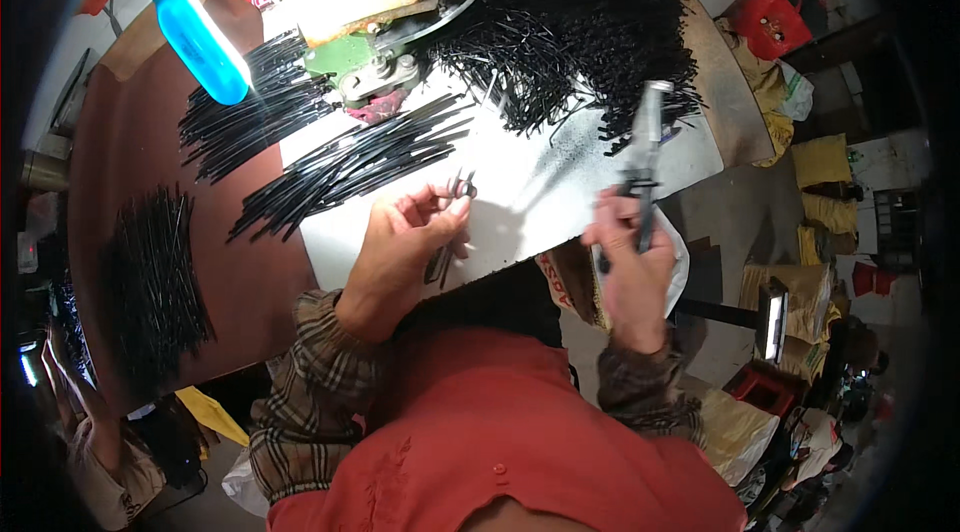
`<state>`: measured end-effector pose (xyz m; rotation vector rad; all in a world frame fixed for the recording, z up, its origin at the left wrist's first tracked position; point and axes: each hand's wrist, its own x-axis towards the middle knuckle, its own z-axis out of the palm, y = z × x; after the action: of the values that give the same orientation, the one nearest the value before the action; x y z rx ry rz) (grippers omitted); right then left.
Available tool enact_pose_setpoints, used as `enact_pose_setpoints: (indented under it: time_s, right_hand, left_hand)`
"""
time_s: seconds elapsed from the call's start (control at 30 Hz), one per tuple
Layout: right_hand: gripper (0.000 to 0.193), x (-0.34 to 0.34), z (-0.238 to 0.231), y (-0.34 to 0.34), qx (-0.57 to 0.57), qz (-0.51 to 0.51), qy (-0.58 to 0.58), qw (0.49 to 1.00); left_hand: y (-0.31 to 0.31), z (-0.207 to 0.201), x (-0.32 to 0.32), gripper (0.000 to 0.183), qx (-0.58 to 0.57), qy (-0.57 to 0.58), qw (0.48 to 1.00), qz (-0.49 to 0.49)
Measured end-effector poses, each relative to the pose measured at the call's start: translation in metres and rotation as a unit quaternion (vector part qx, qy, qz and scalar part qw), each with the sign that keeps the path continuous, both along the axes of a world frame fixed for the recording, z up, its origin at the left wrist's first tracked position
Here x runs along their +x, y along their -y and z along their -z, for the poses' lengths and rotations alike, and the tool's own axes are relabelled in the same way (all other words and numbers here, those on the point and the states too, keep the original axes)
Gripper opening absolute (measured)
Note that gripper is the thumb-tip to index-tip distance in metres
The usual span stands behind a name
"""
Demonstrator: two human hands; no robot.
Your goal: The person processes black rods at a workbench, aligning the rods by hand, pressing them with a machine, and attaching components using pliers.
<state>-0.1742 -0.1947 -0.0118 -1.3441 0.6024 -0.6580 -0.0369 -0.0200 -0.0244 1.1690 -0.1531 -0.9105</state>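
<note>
My left hand is closed over the white sheet on the table. Small dark metallic ends stick out between its thumb and fingers, and thin rods show below the palm. To the right, my right hand grips a long dark jointed piece with a pale upper end, smeared by motion. Just beyond my left hand lies a loose bundle of thin black rods. A large heap of black rods covers the far right of the table.
A machine with a green base stands at the back, beside a blue-cased lamp. More black rods lie left of it, and another bundle on the brown tabletop. Off the right edge are a red bag and yellow sacks.
</note>
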Motion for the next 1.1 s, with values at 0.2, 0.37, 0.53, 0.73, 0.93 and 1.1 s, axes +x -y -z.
enact_pose_setpoints:
  time_s: [0.2,0.37,0.53,0.73,0.93,1.1]
  right_hand:
    - [0.021,0.027,0.008,-0.042,0.026,-0.138,-0.055,0.989]
    - [0.022,0.04,0.01,-0.049,0.111,-0.159,-0.033,0.98]
    - [0.02,0.044,0.021,-0.045,0.105,-0.158,-0.016,0.982]
    - [0.018,0.023,-0.007,-0.019,-0.143,-0.182,-0.225,0.946]
    - [0.032,0.001,-0.021,-0.012,-0.098,-0.365,-0.25,0.892]
    - [0.036,0.005,-0.029,-0.013,-0.096,-0.379,-0.274,0.879]
  left_hand:
    - [0.003,-0.002,-0.004,0.024,-0.031,-0.011,0.999,-0.009]
    - [0.001,-0.012,-0.007,0.021,-0.012,-0.016,1.0,-0.003]
    - [-0.001,-0.009,-0.006,0.015,0.005,-0.01,1.0,-0.016]
    - [-0.02,-0.009,0.002,0.017,0.033,0.046,0.996,-0.069]
    - [-0.024,-0.01,0.005,0.013,0.057,0.088,0.986,-0.131]
    - [-0.023,-0.009,0.009,0.013,0.049,0.12,0.985,-0.115]
